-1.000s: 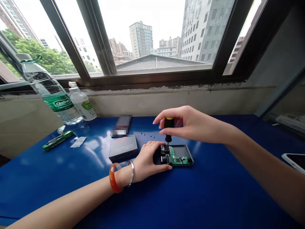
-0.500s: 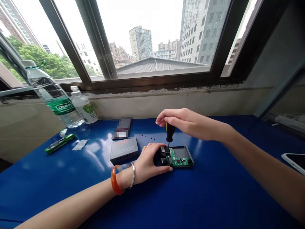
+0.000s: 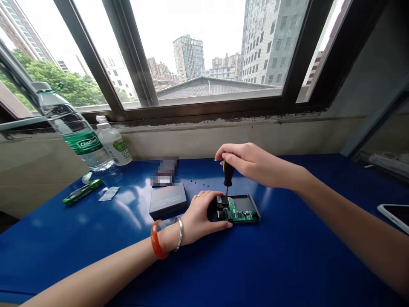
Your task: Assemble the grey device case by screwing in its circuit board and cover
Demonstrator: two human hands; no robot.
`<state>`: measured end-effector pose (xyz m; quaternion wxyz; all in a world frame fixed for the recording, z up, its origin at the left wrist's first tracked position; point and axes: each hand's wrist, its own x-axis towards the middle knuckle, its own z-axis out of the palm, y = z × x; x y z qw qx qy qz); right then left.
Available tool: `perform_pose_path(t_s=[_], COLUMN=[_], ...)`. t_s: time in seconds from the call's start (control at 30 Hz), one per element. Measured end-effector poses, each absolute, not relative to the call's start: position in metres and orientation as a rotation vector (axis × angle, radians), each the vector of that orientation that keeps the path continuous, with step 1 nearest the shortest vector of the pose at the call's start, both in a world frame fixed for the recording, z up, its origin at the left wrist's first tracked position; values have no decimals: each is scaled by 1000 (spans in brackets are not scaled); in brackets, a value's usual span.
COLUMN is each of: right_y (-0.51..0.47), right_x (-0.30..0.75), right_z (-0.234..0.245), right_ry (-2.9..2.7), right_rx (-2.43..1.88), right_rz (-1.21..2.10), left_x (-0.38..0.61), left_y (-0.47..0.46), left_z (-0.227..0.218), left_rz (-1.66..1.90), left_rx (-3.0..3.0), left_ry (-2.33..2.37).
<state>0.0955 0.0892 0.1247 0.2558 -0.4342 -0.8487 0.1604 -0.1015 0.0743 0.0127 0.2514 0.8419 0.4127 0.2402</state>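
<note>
The right hand (image 3: 255,164) pinches, with its fingers (image 3: 231,151) pressed together, the black plastic handle of one screwdriver (image 3: 228,174). Its thin steel tip reaches down to the green circuit board (image 3: 238,212), inside an open metal case (image 3: 252,204) on the blue tabletop (image 3: 96,247). The left hand (image 3: 201,215) presses the case's left end. Farther away lie tiny screws (image 3: 193,181), perhaps four, and one grey box (image 3: 168,202).

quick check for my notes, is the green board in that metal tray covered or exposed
Exposed: the green circuit board lies uncovered in the open metal case, and the screwdriver tip reaches down to it.
</note>
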Motion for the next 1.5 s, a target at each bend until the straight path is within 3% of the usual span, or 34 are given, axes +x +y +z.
perform_pose_path(t_s=[0.1,0.27,0.57,0.8,1.03,1.1,1.3,1.5], right_y=[90,80,85,79,83,83,80,82], right_x=[94,84,95,88,94,92,83,93], right_z=[122,122,127,125,127,124,120,127], right_ry=[-2263,-2265,-2311,-2308,-2382,-2340,-2279,-2394], right_rx=[-1176,-1295,-1190,-1365,-1037,-1019,-1302,-974], right_rz=[390,-90,532,-72,647,654,91,689], left_x=[-101,-101,-102,-100,-101,-100,-100,-102], left_y=[75,76,76,75,76,76,76,77], left_z=[13,12,11,14,12,12,13,9], left_rz=[653,663,665,664,654,652,645,658], left_rx=[2297,2296,2298,2286,2292,2297,2304,2319], left_ry=[1118,1107,1102,1111,1106,1106,1114,1094])
